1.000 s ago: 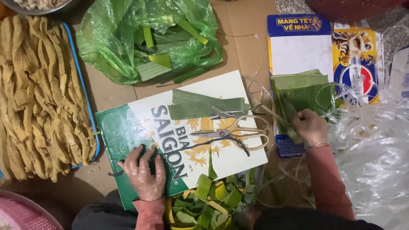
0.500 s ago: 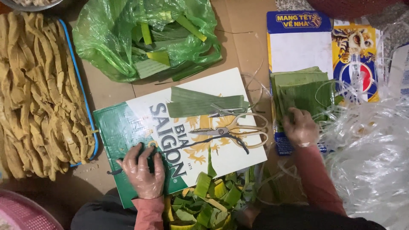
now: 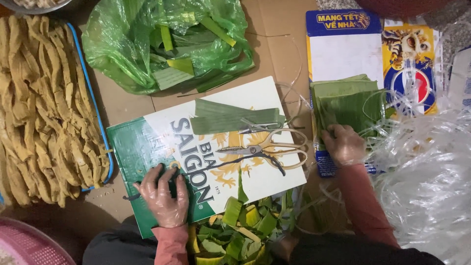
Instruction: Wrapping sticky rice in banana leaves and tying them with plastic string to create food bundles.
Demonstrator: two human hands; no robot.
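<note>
Two gloved hands are at work over a green-and-white cardboard sheet [image 3: 162, 147] laid on the floor as a work board: the left hand [image 3: 164, 196] lies flat and open on the board's near left corner, fingers spread, gripping nothing, while the right hand [image 3: 343, 145] rests on the near edge of a stack of folded green leaves [image 3: 346, 100] just off the board's right edge. Its fingers curl down onto the top leaf, but I cannot tell whether they have pinched it or only press on it. By my reading the step in hand is picking a fresh leaf from the stack – lifting it calls for peeling one layer free without dragging the rest. A folded leaf strip [image 3: 230, 118] already lies across the middle of the board, with scissors [image 3: 267, 147] just beside it, both between the two hands and touched by neither. Leaf offcuts [image 3: 235, 230] pile at the near edge; a green bag of leaves [image 3: 167, 44] sits beyond the far edge, and clear plastic string [image 3: 427, 172] lies to the right
</note>
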